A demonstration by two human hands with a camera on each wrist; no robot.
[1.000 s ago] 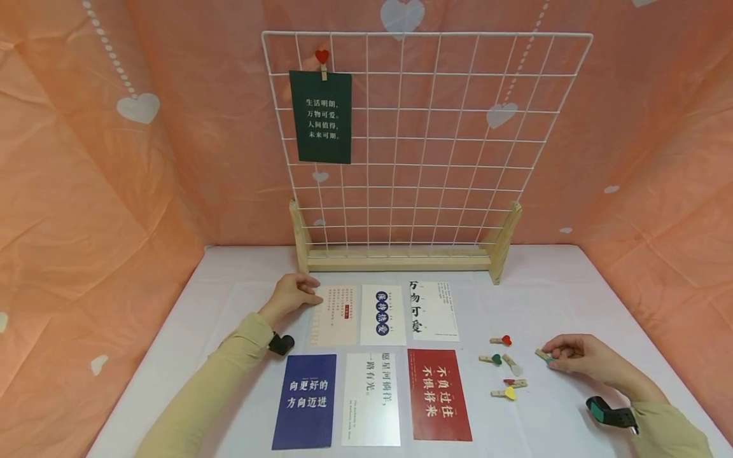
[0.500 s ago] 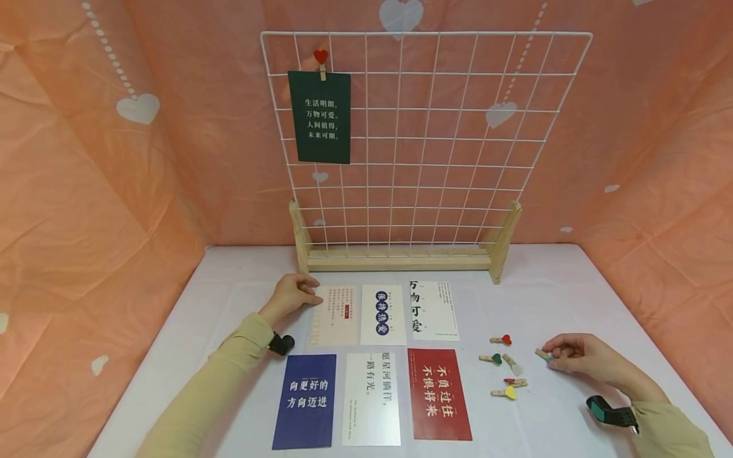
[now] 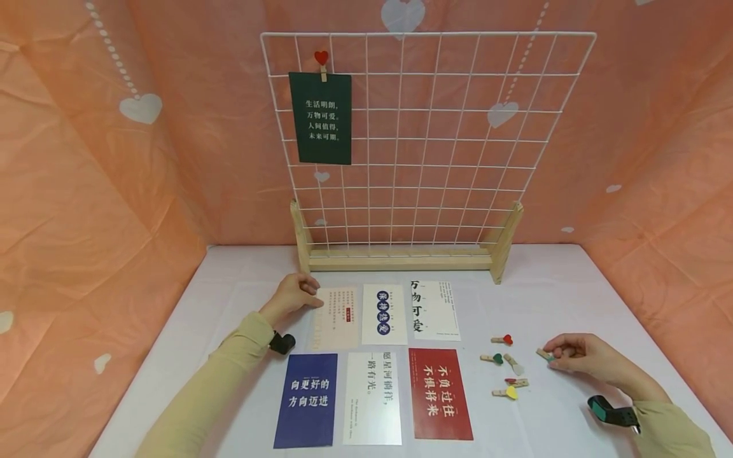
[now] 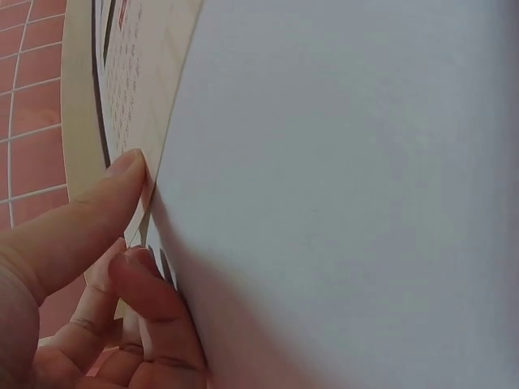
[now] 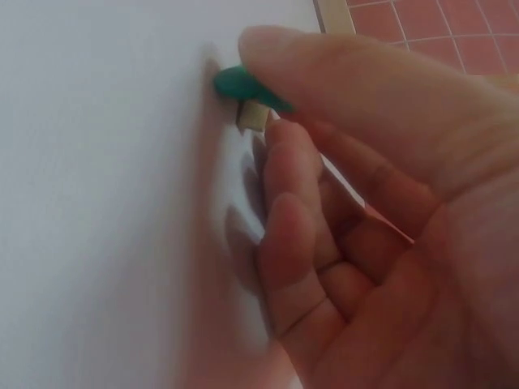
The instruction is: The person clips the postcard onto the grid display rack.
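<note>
My left hand pinches the upper left corner of a pale pink card with small red print. In the left wrist view, the thumb lies on the face of the card and the fingers are at its underside. On the right, my right hand holds a small wooden clothespin between thumb and fingers. The right wrist view shows its green decoration under the thumb. To that hand's left lie several clothespins, among them a red-heart one and a yellow-heart one.
A white wire grid stands on a wooden base at the back. A green card hangs from it by a red-heart clothespin. Other cards lie on the white table, including a blue and a red one.
The pale pink card has shifted very slightly, its near edge a little closer to the blue card. Both hands stay in nearly the same places, with the clothespin still held in the right.
</note>
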